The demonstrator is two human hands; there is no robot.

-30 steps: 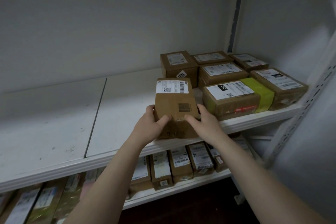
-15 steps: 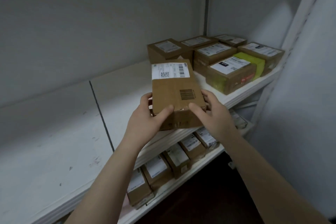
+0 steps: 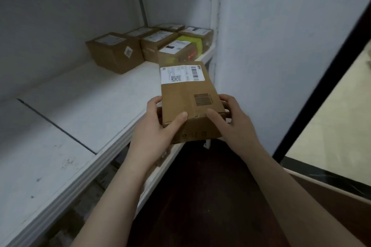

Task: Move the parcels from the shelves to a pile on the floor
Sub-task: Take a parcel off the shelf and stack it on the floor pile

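I hold a brown cardboard parcel (image 3: pixel 188 98) with a white shipping label and a printed barcode in both hands, off the front edge of the white shelf (image 3: pixel 96 106) and over the dark floor (image 3: pixel 200 196). My left hand (image 3: pixel 158 134) grips its near left corner, thumb on top. My right hand (image 3: pixel 232 124) grips its near right corner. Several more parcels (image 3: pixel 114 50) sit at the far end of the shelf, one wrapped in yellow tape (image 3: pixel 190 41).
A white wall panel (image 3: pixel 281 46) stands to the right of the shelf, with a white upright post (image 3: pixel 215 26) at the shelf's end. A dark frame (image 3: pixel 321 86) and a pale floor (image 3: pixel 341 116) lie at the far right. A lower shelf is dimly visible at the bottom left.
The parcel has come off the shelf and moved right with both hands. The view has swung right, so the shelf now lies to the left and the dark floor shows below.
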